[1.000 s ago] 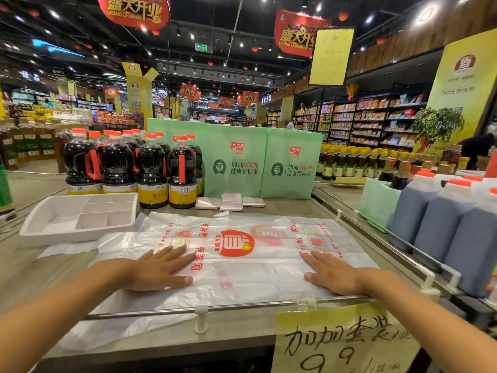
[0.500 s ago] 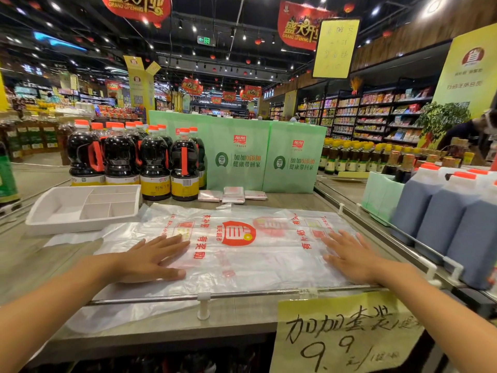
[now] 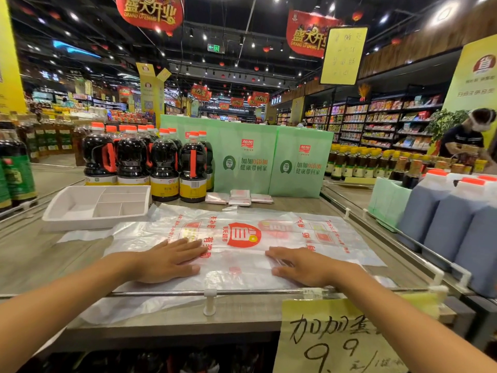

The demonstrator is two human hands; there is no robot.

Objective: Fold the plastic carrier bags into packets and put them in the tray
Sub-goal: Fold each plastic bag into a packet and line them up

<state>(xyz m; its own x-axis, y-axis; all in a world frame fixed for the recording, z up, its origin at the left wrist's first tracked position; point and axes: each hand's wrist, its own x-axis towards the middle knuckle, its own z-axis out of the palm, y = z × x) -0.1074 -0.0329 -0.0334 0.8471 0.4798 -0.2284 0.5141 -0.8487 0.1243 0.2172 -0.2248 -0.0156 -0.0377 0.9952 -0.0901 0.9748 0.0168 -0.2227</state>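
At centre frame, a plastic carrier bag (image 3: 242, 238) lies spread on the surface (image 3: 40, 259). Our left hand (image 3: 172, 261) and right hand (image 3: 301, 265) press it flat, each grip apart with fingers straight. We judge this the smoothing step, and folding comes next. The white tray (image 3: 80, 224) sits at middle left.

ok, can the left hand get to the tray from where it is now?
Probably yes. The left hand lies flat on the bag, and the tray sits on the same counter, ahead and to its left, open side up. Nothing stands between them; the bottles are behind the tray.
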